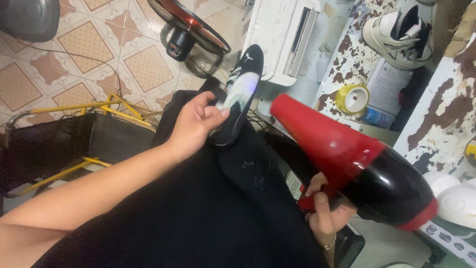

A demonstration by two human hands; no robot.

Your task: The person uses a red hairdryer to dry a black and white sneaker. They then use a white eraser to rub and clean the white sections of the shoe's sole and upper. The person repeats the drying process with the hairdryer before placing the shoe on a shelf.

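My left hand point(196, 124) grips a black shoe point(241, 89) with a pale inner lining, holding it by the heel end with the toe pointing away from me. My right hand point(325, 211) is closed round the handle of a red and black hair dryer point(357, 166). The dryer's red nozzle points up and left toward the shoe, a short gap apart from it. Black cloth point(213, 208) covers my lap under both hands.
A white sneaker point(399, 32) and a yellow tape roll point(353, 99) sit on a worn, peeling surface point(436, 109) at right. A white box-shaped machine point(282, 37) and a floor fan point(186, 27) stand ahead. A yellow-framed folding chair point(89, 129) is at left on the tiled floor.
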